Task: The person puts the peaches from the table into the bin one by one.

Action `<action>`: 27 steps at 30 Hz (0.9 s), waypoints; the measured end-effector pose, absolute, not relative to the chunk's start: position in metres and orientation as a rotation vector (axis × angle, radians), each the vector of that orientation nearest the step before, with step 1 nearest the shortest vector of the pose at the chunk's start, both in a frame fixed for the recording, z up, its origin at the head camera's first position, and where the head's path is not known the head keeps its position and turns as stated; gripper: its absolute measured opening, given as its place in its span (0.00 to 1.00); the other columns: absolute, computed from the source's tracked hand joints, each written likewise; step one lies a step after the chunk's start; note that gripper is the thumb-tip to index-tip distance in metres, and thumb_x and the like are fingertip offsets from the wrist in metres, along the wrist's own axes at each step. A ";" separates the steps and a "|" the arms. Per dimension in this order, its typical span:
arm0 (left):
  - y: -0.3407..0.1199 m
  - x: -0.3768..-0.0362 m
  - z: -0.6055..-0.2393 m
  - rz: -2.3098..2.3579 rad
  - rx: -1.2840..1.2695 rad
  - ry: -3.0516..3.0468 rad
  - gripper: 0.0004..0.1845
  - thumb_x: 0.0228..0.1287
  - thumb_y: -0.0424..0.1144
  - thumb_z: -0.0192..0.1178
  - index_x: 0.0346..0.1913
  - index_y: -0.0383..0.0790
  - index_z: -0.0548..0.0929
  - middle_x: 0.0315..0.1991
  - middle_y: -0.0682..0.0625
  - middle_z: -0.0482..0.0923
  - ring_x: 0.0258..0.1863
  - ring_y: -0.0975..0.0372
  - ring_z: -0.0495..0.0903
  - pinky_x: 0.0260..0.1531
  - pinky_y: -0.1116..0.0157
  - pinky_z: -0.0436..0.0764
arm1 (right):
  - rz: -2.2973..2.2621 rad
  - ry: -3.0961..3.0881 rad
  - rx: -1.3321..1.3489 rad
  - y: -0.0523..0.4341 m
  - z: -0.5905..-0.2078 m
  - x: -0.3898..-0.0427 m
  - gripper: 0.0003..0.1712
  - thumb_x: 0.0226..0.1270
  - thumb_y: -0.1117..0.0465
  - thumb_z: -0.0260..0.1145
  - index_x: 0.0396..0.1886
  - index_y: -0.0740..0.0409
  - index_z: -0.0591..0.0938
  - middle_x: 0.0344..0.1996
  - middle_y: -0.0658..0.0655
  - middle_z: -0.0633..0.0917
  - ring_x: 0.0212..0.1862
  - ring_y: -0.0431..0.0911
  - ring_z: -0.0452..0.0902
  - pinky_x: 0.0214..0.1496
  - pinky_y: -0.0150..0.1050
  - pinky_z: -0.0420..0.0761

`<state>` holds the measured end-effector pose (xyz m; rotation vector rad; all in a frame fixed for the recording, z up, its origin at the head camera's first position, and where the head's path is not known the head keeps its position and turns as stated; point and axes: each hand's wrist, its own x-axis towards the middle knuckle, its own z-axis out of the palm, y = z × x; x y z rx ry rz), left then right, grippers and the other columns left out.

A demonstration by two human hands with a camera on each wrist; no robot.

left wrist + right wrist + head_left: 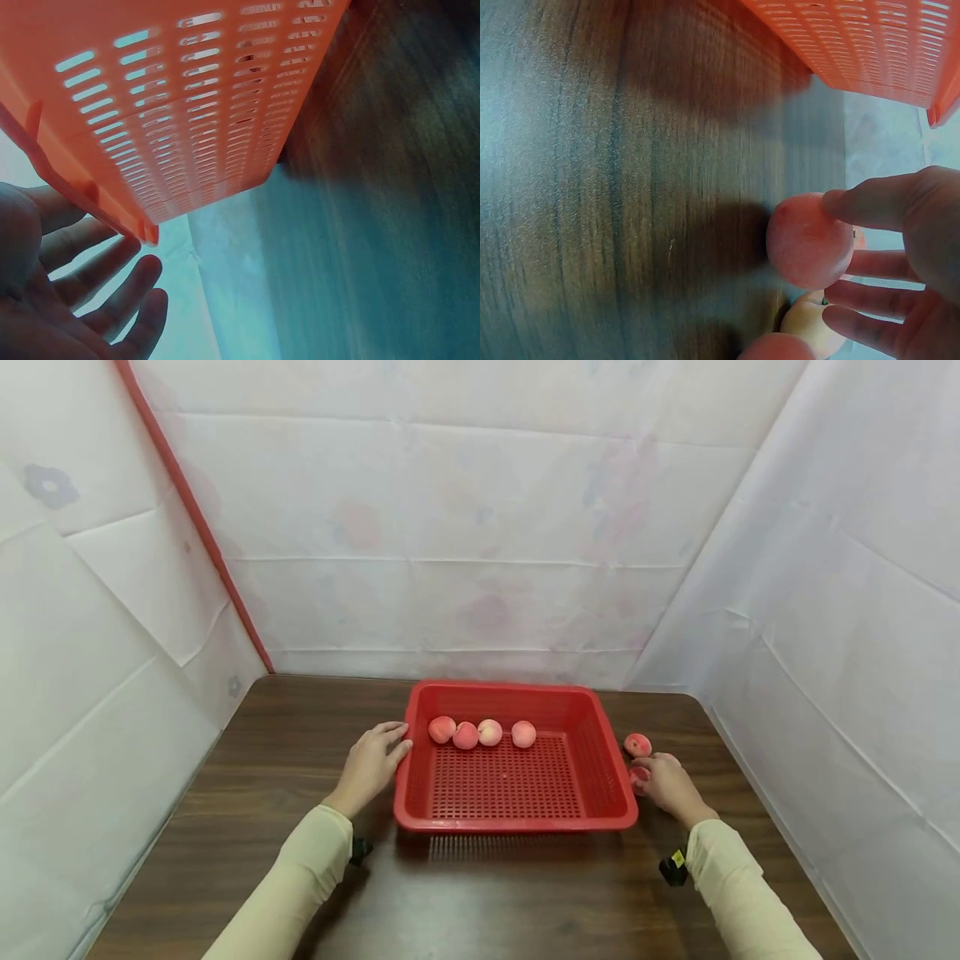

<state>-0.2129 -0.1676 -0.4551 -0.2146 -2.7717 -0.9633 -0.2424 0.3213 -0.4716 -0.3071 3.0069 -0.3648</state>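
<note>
Our right hand [670,787] lies on the table [300,752] just right of the red basket [592,814], thumb and fingers closing loosely around a peach [808,240], touching it but not yet lifting. More peaches sit beside it; four lie inside the basket. Our left hand [371,764] rests with straight fingers against the basket's left rim. We judge the peach light, round, soft-skinned and easily bruised, so we would cup it gently across its widest part.
</note>
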 end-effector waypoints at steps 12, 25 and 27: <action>-0.167 -0.218 -0.457 -0.960 -0.235 -2.757 0.22 0.69 0.39 0.59 0.61 0.31 0.77 0.60 0.37 0.77 0.57 0.42 0.76 0.58 0.43 0.73 | -0.343 2.963 -0.273 0.325 -0.469 -0.248 0.20 0.57 0.64 0.68 0.49 0.69 0.82 0.37 0.63 0.85 0.38 0.53 0.78 0.48 0.55 0.79; -0.167 -0.215 -0.459 -0.957 -0.239 -2.773 0.23 0.70 0.40 0.58 0.63 0.32 0.76 0.61 0.37 0.76 0.59 0.42 0.75 0.58 0.43 0.72 | -0.365 2.979 -0.268 0.326 -0.475 -0.245 0.21 0.55 0.64 0.68 0.49 0.68 0.82 0.35 0.62 0.84 0.36 0.53 0.76 0.45 0.53 0.79; -0.167 -0.214 -0.461 -0.967 -0.231 -2.771 0.23 0.70 0.40 0.58 0.63 0.32 0.76 0.61 0.37 0.76 0.60 0.42 0.74 0.59 0.43 0.72 | -0.371 2.984 -0.285 0.326 -0.478 -0.246 0.21 0.55 0.64 0.68 0.49 0.68 0.82 0.35 0.62 0.84 0.37 0.53 0.77 0.45 0.53 0.80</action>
